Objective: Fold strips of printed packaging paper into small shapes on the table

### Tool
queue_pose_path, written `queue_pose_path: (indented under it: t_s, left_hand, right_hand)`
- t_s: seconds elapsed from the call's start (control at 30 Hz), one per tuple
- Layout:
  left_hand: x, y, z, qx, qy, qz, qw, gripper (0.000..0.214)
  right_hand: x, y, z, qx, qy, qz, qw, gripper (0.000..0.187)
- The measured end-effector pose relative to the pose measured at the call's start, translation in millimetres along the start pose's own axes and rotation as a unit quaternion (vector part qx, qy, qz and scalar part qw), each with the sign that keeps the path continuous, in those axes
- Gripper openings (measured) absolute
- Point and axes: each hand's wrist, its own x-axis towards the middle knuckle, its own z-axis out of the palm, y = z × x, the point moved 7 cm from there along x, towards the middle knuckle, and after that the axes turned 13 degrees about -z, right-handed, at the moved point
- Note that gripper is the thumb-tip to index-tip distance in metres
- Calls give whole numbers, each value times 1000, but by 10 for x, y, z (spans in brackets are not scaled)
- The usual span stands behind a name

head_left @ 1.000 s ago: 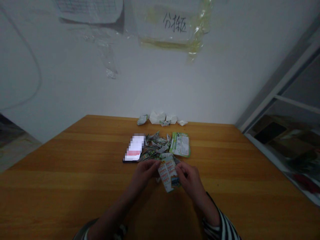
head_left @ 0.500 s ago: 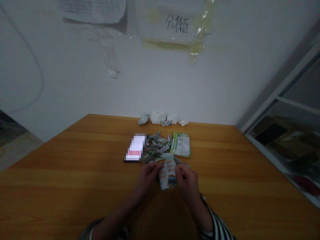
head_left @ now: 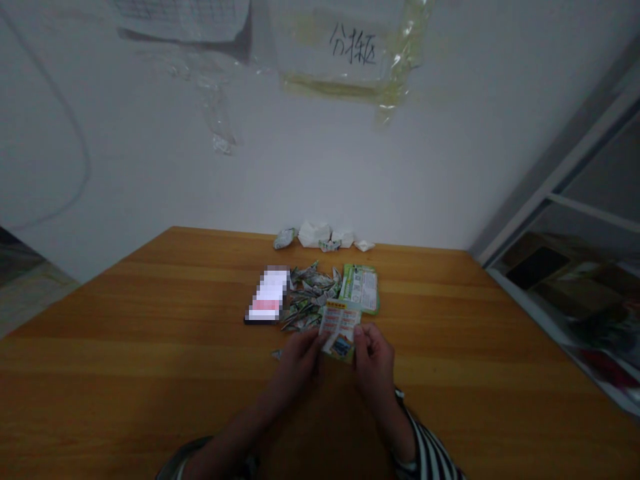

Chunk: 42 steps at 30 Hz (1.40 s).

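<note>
A small printed paper sheet (head_left: pixel 341 330), with a yellow heading and a dark picture near its lower edge, is held up over the table between both hands. My left hand (head_left: pixel 303 352) pinches its left side, and my right hand (head_left: pixel 373 350) pinches its right side with the thumb on top. Just behind it lies a heap of folded printed paper pieces (head_left: pixel 313 287), partly covered by the sheet. A stack of green-edged printed sheets (head_left: pixel 361 289) lies right of the heap. One small folded piece (head_left: pixel 277 354) rests beside my left hand.
A phone (head_left: pixel 269 295) with a lit, blurred screen lies left of the heap. Crumpled white paper (head_left: pixel 314 235) and a folded printed piece (head_left: pixel 285 239) sit along the wooden table's (head_left: pixel 150 320) back edge, against the wall. Shelving (head_left: pixel 560 200) with boxes stands at the right.
The sheet has turned, so it now lies more squarely and flatter between my hands, its heading fully visible. A small folded piece now shows beside my left hand.
</note>
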Motion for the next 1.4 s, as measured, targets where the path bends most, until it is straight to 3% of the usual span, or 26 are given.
queue_pose_path:
  t_s: [0.07, 0.2, 0.4, 0.57, 0.7, 0.77, 0.83, 0.93, 1.0, 1.07, 1.17, 1.4]
  left_hand:
    - [20, 3, -43, 19, -9, 3, 1000, 43]
    - [-13, -58, 71, 45, -139, -72, 987, 47]
    - [-41, 76, 70, -49, -114, -39, 991, 41]
    - [27, 25, -82, -100, -49, -74, 991, 42]
    - [43, -11, -122, -125, -45, -102, 986, 48]
    - [26, 28, -127, -127, -39, -81, 988, 60]
    - [-12, 123, -124, -132, -45, -18, 990, 67]
    - [-101, 272, -93, -103, -77, 98, 987, 52]
    - [-130, 288, -105, -48, -58, 132, 988, 33]
    - [-129, 260, -160, 2, 3, 133, 991, 19]
    - [-132, 230, -225, 12, 75, 122, 990, 15]
    - [-125, 206, -216, -58, 98, 81, 990, 17]
  right_hand:
    - [35, 19, 34, 41, -21, 16, 999, 32]
    - [137, 37, 20, 122, -51, 49, 990, 35]
    - [123, -8, 102, 179, -157, 91, 967, 53]
    - [205, -198, -8, 67, -194, -29, 978, 40]
    - [229, -321, -1, -5, -269, -130, 954, 27]
    - [241, -307, -31, -12, -243, -141, 960, 25]
    - [251, -247, -87, 0, -186, -121, 975, 23]
    - [243, -150, -160, 35, -110, -73, 991, 20]
    - [238, -143, -189, 52, -82, -64, 993, 19]
    - [232, -191, -186, 55, -83, -80, 992, 20]
    - [208, -279, -142, 37, -101, -114, 988, 19]
    - [114, -102, -55, 78, -57, -44, 994, 10]
